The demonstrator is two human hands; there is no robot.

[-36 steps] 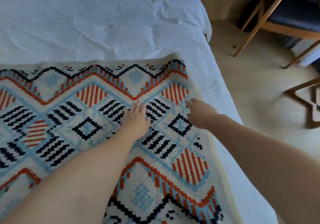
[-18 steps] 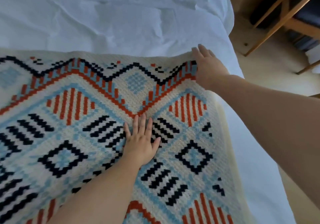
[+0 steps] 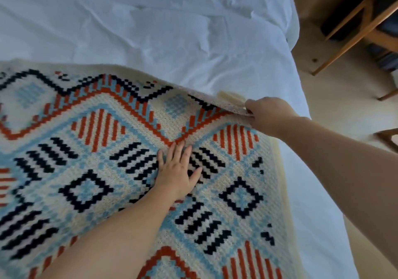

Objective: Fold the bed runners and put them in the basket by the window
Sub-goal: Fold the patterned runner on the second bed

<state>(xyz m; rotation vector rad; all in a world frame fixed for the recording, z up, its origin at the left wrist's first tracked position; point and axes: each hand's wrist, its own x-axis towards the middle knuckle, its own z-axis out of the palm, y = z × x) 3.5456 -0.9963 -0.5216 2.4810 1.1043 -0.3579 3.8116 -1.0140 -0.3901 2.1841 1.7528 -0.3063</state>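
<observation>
A knitted bed runner with cream ground and orange, black and light-blue diamond patterns lies spread over the white bed. My left hand rests flat on the runner's middle, fingers apart, pressing it down. My right hand grips the runner's far right corner and lifts it off the sheet, so the pale underside shows along the raised edge. No basket is in view.
The bed's right edge drops to a beige floor. A wooden chair with a dark seat stands at the upper right. Another wooden piece pokes in at the right edge.
My right hand moved from the runner's middle out to its far right corner, closed on it and raised it. My left hand stayed flat on the runner.
</observation>
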